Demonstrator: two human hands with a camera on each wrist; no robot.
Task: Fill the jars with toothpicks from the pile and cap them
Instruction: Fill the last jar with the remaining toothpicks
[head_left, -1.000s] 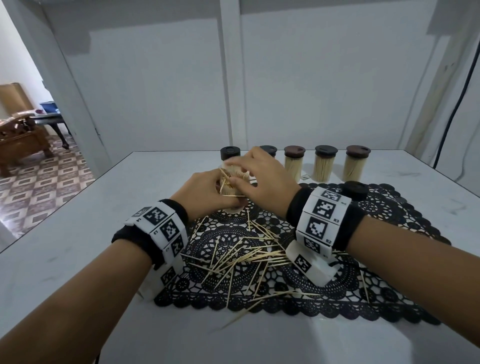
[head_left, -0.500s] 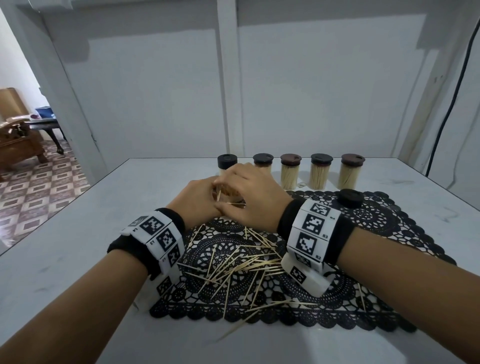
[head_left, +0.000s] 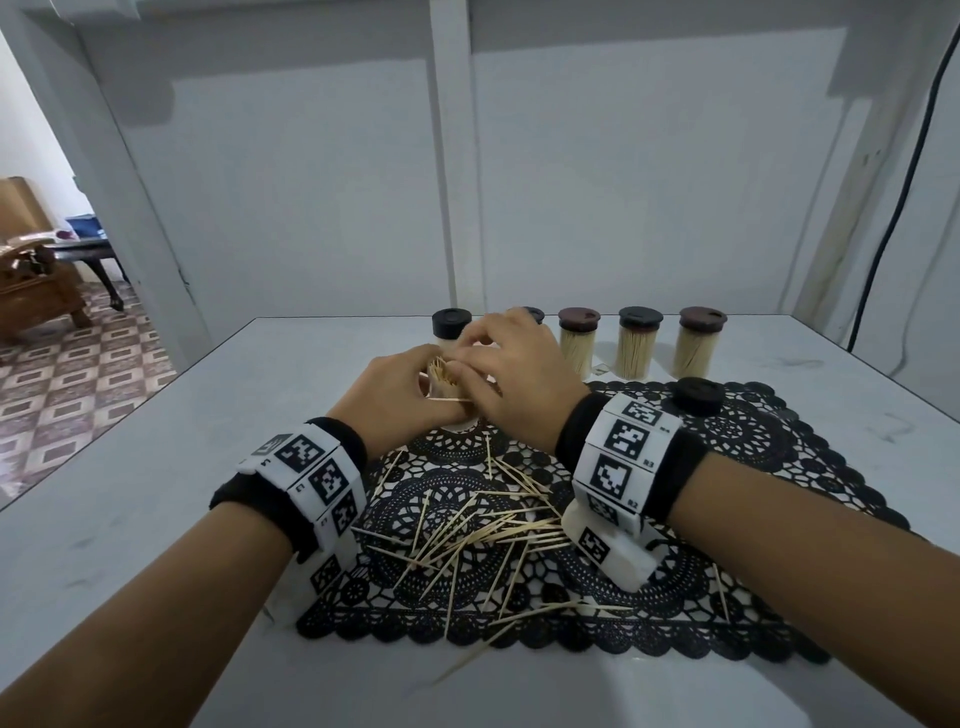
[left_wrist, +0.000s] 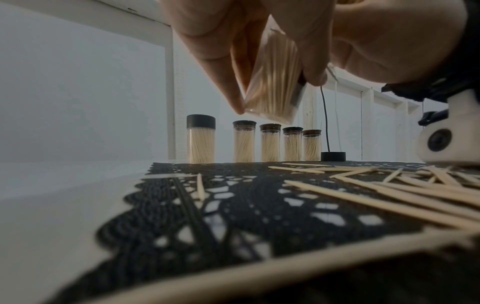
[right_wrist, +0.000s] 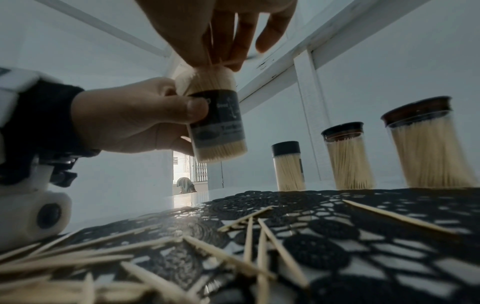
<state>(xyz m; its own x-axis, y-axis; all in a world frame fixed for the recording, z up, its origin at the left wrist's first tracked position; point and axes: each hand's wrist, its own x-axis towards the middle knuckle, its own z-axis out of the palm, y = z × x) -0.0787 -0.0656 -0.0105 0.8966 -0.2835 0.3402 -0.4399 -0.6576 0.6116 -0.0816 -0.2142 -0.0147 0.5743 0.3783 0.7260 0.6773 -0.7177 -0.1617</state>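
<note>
The clear plastic toothpick jar, uncapped and packed with pale wooden toothpicks, is held tilted above the far edge of the black lace mat, clear of the surface. The left hand grasps the jar body, thumb across its dark label. The right hand is at the jar mouth, fingertips pinching toothpicks that stand up out of it. A loose pile of toothpicks lies on the mat between the two wrists. A loose black round cap sits at the mat's far right corner. Five filled, capped jars stand in a row near the far edge of the white bench.
</note>
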